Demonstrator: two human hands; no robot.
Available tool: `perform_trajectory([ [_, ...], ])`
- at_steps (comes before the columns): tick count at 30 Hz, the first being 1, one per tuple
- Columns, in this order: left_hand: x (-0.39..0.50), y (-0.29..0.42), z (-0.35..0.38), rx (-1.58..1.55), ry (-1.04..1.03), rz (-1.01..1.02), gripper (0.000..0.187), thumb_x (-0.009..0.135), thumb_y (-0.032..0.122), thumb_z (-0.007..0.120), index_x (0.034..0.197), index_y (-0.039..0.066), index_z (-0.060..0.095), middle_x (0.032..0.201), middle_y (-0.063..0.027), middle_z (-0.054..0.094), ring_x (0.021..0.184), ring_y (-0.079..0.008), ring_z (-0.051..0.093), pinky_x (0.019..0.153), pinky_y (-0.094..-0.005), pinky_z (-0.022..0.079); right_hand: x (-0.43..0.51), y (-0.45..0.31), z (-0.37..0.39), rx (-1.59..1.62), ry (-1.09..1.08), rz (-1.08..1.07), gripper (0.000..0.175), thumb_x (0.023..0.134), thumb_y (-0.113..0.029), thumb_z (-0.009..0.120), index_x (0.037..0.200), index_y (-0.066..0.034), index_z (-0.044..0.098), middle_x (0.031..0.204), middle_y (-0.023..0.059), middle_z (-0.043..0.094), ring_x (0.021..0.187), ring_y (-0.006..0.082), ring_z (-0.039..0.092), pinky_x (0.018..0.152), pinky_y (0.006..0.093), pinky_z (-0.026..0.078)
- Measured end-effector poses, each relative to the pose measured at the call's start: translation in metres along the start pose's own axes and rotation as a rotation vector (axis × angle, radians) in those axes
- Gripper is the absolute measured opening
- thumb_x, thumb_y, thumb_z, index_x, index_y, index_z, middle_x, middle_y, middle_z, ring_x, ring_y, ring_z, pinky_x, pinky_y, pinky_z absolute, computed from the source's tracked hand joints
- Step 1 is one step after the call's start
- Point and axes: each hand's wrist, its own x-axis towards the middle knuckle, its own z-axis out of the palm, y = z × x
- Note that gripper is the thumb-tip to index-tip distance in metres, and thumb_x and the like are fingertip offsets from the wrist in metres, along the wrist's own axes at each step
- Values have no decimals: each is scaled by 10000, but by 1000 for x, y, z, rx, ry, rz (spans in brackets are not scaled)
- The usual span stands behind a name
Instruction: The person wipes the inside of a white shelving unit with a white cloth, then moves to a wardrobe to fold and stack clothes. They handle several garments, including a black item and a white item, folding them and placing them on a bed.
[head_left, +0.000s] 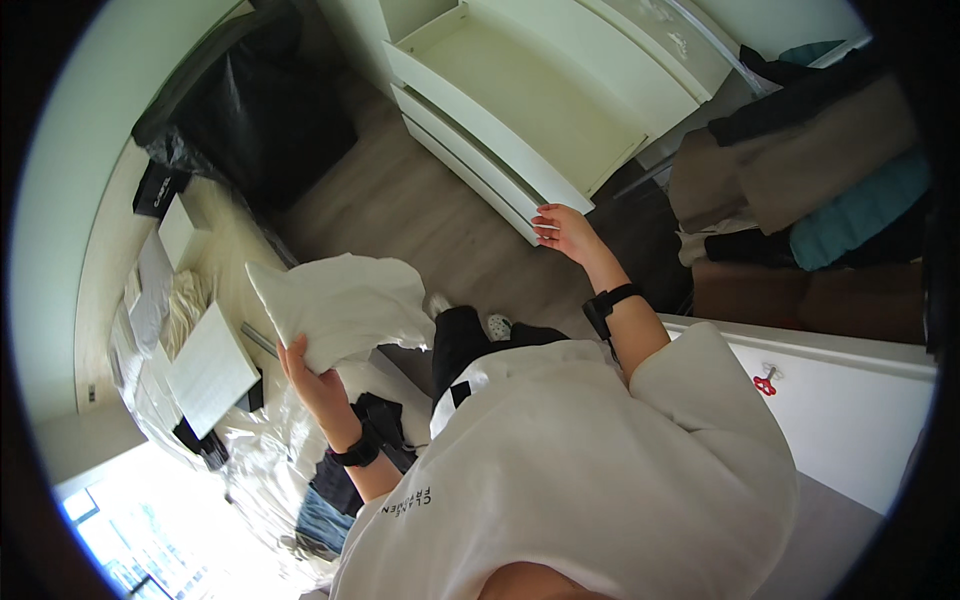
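My left hand (315, 382) holds a white folded cloth (349, 300) by its near edge, and the cloth spreads away from my fingers over the floor. My right hand (562, 231) is at the near end of a white chest of drawers (480, 161), its fingers loosely bent and slightly apart. Whether the fingertips touch the drawer front cannot be told. The top drawer (540, 94) is pulled out, and its pale bottom shows bare. Each wrist wears a black strap.
To the left, a plastic-covered bed (262, 439) bears white boxes (214, 367), cloths and dark garments (337, 480). A large black plastic-wrapped item (255, 112) stands beyond. Clothes hang (825, 172) at the right, above a white cabinet (840, 405) with a red knob (765, 385).
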Motion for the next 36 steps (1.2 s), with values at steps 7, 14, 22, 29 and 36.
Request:
perform_trajectory([
  [7, 176, 20, 75, 98, -141, -40, 238, 860, 166, 551, 1070, 55, 572, 996, -59, 578, 962, -175, 558, 852, -301, 453, 152, -26, 45, 631, 93, 42, 235, 943, -190, 569, 1116, -38, 522, 1160, 147, 593, 965, 261, 605, 889, 422, 514],
  [14, 317, 53, 161, 330, -289, -112, 218, 854, 111, 573, 1065, 55, 572, 991, -52, 602, 922, -161, 579, 845, -290, 467, 269, -57, 106, 1035, 233, -54, 490, 949, -261, 594, 1308, -45, 339, 1191, 171, 574, 1012, 297, 584, 936, 451, 485],
  [22, 386, 27, 236, 528, -248, -55, 182, 872, 66, 558, 1040, -1, 573, 1146, -83, 538, 1031, -162, 554, 893, -293, 472, 343, -78, 85, 1011, 423, 24, 290, 936, -270, 608, 1031, -22, 493, 1043, 146, 623, 930, 246, 612, 913, 437, 486],
  [29, 412, 7, 303, 584, -395, -94, 197, 863, 62, 565, 1044, -17, 561, 1191, -91, 504, 1063, -184, 534, 921, -318, 456, 372, -118, 43, 922, 513, 5, 248, 924, -265, 622, 983, -32, 564, 973, 92, 656, 896, 214, 624, 869, 390, 486],
  [36, 411, -22, 363, 489, -262, -283, 303, 840, 115, 588, 1133, 42, 567, 1049, -74, 602, 1004, -175, 571, 889, -294, 450, 422, -172, -22, 952, 561, -49, 201, 925, -259, 604, 903, -71, 536, 905, 85, 666, 832, 213, 618, 843, 414, 489],
])
